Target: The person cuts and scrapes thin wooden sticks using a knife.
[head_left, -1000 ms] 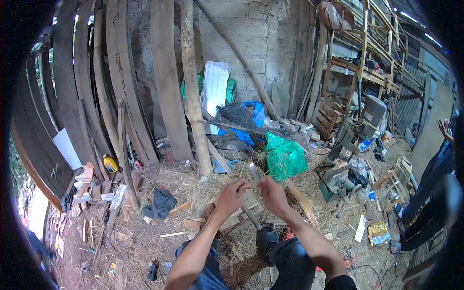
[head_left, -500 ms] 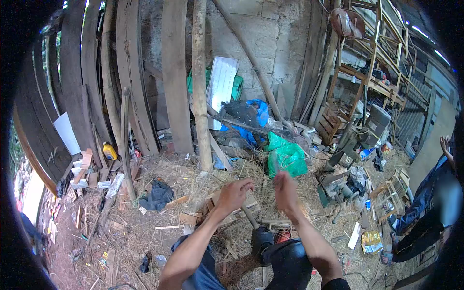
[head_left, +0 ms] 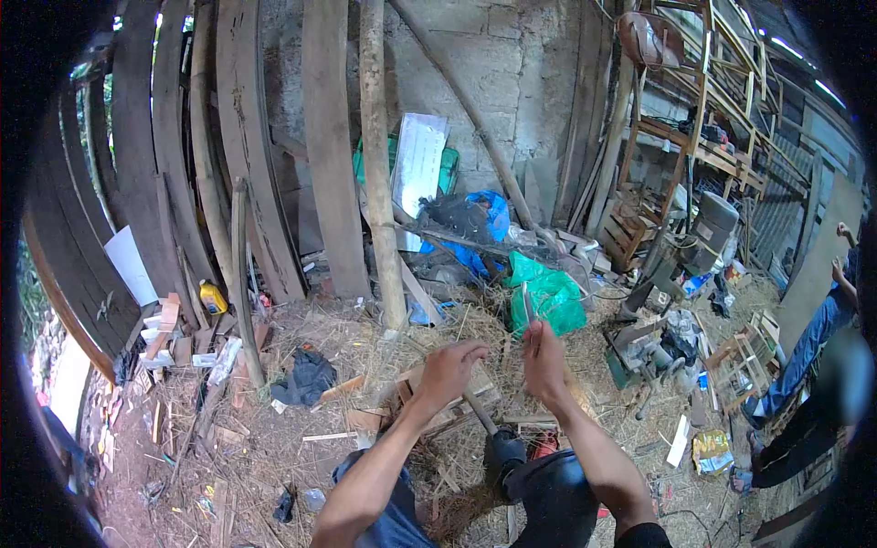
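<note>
My right hand (head_left: 545,363) is closed round a thin, pale, blade-like tool (head_left: 527,303) that points up in front of the green plastic bag (head_left: 548,294). To its left, my left hand (head_left: 449,373) is raised with the fingers bent and close together; whether something small is between them is too small to tell. The two hands are apart. Below them a wooden stick (head_left: 480,413) slants down to a dark boot (head_left: 505,454) between my legs, beside some wood pieces on the straw-strewn ground.
Boards (head_left: 331,155) and a pole (head_left: 377,173) lean on the wall. A black cloth (head_left: 309,376) and a yellow bottle (head_left: 213,297) lie left. Right are a machine (head_left: 713,224), a wooden frame (head_left: 738,365) and people at the edge, one in blue trousers (head_left: 802,340).
My right hand has moved right, away from my left hand, and the tool now stands more clearly upright. The view has shifted slightly. At the right edge a person's hands have moved.
</note>
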`<state>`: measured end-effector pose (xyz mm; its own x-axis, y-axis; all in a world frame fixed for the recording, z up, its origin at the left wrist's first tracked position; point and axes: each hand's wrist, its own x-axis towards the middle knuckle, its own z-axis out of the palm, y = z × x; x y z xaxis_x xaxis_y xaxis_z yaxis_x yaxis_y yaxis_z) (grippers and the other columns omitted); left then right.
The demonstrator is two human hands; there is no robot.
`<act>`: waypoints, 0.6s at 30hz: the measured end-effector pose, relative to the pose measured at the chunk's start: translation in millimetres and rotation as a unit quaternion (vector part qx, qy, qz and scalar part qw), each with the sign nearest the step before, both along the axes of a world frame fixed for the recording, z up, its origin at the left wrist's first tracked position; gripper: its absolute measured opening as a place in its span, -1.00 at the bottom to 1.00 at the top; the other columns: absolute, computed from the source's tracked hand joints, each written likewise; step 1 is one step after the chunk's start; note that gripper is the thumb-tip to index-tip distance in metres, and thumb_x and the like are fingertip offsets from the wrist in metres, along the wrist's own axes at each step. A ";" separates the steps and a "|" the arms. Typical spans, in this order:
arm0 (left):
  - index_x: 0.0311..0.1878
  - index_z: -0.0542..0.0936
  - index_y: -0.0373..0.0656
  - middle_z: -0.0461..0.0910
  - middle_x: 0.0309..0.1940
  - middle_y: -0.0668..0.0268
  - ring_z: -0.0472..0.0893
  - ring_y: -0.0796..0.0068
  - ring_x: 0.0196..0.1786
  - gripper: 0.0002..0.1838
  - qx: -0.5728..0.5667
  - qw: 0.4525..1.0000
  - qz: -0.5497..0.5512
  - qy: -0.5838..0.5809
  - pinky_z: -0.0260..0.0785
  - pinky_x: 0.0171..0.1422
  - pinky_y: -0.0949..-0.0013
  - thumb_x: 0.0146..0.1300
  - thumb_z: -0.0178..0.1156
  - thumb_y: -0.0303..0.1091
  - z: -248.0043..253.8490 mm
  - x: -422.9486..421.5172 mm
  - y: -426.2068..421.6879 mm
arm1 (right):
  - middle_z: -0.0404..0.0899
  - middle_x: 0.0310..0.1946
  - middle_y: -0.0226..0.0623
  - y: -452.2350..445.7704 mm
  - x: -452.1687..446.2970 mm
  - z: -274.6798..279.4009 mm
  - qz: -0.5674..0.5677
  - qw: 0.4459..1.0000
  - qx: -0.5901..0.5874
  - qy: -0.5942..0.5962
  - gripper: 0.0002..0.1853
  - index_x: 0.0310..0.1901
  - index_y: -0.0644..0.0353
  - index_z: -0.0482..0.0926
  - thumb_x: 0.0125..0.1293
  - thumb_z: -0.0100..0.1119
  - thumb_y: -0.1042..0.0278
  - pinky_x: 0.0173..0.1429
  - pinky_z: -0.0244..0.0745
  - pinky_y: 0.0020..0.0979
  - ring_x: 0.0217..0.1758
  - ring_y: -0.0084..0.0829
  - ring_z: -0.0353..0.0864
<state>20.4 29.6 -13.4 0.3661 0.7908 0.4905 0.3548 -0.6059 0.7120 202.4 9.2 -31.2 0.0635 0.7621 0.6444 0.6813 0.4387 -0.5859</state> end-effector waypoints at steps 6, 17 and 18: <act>-0.09 0.58 -0.18 0.61 -0.24 0.04 0.59 0.00 -0.15 -0.78 -0.013 0.999 0.008 0.028 0.42 -0.10 0.16 0.23 0.05 -0.39 1.3 11.9 -2.4 | 0.55 -0.47 0.04 0.5 -4.1 9.0 0.018 0.999 0.028 0.034 -0.92 -0.27 0.18 0.43 0.21 0.00 0.55 -0.37 0.42 -0.08 -0.40 0.05 0.58; -0.13 0.58 -0.05 0.62 -0.18 0.22 0.60 0.05 -0.17 -0.80 0.005 0.997 0.061 0.050 0.44 -0.16 0.10 0.23 0.01 -0.41 7.1 12.1 -6.7 | 0.55 -0.47 0.02 1.7 -11.1 3.1 -0.057 0.995 -0.080 0.009 -0.95 -0.22 0.21 0.35 0.31 -0.09 0.48 -0.34 0.38 0.04 -0.38 0.14 0.54; -0.13 0.58 -0.05 0.62 -0.18 0.22 0.60 0.05 -0.17 -0.80 0.001 0.997 0.061 0.044 0.44 -0.16 0.10 0.23 0.01 -0.41 5.7 11.4 -7.3 | 0.54 -0.48 0.01 -3.8 -18.3 0.6 -0.031 0.997 -0.069 -0.011 -0.94 -0.21 0.22 0.35 0.32 -0.09 0.46 -0.35 0.38 0.03 -0.41 0.13 0.53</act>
<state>31.8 22.2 -7.7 0.3089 0.8314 0.4619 0.4873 -0.5555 0.6738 184.1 5.4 -30.6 0.1000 0.8390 0.5348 0.7183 0.3110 -0.6223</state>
